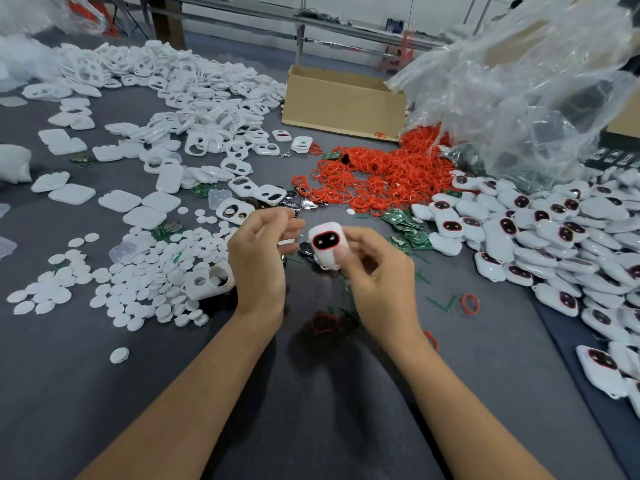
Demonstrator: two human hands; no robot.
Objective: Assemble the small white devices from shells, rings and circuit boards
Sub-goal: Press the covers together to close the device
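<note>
Glossy white plastic shells [194,81]; matt grey tabletop [311,410]; brown cardboard box [343,102]; clear crinkled plastic bag [519,81]

My feed shows a long desk [311,427] covered in dark grey cloth, running from the near edge well towards the far side of the room. On the right a darker strip of covering [557,327] lies along it. Past the far edge, grey metal rails [346,26] cross the view, with a brown wooden post [169,26] at far left. Behind them stands a pale wall [363,6]. The light is even and soft, and I see only faint shadows on the cloth.
</note>
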